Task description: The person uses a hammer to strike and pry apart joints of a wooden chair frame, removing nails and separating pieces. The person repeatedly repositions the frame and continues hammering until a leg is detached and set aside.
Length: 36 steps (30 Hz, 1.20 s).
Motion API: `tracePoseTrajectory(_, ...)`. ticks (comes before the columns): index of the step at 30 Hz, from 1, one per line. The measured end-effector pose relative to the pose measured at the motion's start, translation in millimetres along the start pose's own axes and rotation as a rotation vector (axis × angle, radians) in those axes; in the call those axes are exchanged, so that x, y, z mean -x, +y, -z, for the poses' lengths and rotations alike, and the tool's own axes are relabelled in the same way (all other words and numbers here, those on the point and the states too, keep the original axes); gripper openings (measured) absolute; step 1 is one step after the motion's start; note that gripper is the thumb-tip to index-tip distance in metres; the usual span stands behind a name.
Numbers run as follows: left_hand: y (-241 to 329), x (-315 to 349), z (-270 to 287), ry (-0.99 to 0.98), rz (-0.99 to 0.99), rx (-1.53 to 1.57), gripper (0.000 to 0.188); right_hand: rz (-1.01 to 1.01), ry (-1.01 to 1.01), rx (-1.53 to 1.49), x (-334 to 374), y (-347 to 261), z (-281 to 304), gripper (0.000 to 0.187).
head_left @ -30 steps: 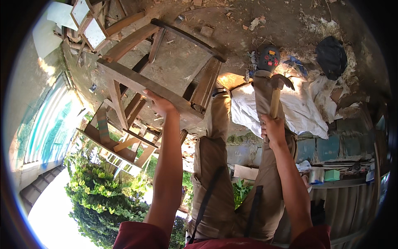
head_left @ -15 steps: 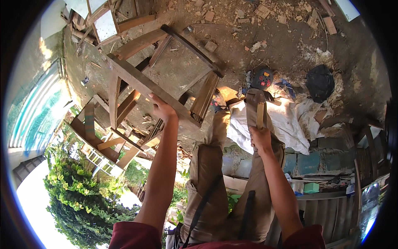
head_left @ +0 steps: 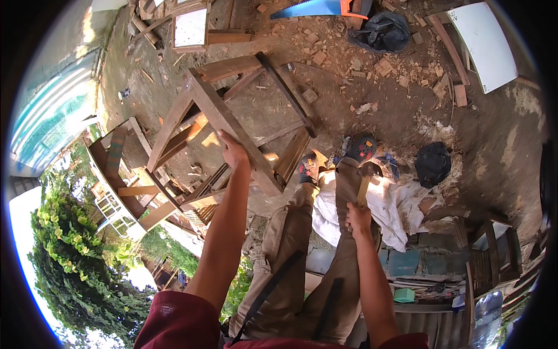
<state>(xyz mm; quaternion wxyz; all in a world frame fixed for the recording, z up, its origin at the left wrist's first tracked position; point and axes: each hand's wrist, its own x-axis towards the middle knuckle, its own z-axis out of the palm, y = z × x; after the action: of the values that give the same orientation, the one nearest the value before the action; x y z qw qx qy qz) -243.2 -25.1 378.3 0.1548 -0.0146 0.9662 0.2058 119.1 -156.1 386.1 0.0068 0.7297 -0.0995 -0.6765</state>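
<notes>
A brown wooden furniture frame (head_left: 220, 110), made of beams joined by legs and crossbars, stands tilted on the ground ahead of me, left of centre. My left hand (head_left: 234, 153) grips its near top beam, with the fingertips over the wood and the thumb side partly hidden. In my right hand (head_left: 358, 220) is a hammer (head_left: 363, 191), held by its pale wooden handle above my right shin. Its dark head points away from me, near my shoe, apart from the frame.
White sacking (head_left: 386, 212) lies by my feet, with a black plastic bag (head_left: 433, 164) beyond it. A blue handsaw (head_left: 314, 8) and another black bag (head_left: 381, 32) lie at the far side among wood scraps. More wooden furniture (head_left: 122, 168) stands at the left.
The view has shifted, bringing the handsaw and the far black bag into sight. My left hand stays on the frame's beam, and my right hand still holds the hammer low by my leg.
</notes>
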Motion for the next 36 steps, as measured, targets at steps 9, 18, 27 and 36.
tracePoseTrajectory(9, 6, -7, -2, -0.022, -0.043, -0.099, 0.108, 0.115, 0.065, 0.208, -14, 4, -7, 0.025)
tracePoseTrajectory(18, 7, -9, -4, 0.004, -0.098, -0.106, 0.101, 0.174, 0.167, 0.43, 4, -2, -14, 0.03)
tracePoseTrajectory(27, 81, -39, 1, -0.08, 0.153, 0.114, 0.105, 0.221, 0.232, 0.483, 45, -44, -19, 0.032)
tracePoseTrajectory(36, 122, -58, -17, -0.023, 0.208, -0.157, 0.099, 0.167, 0.288, 0.394, 53, -130, -79, 0.026)
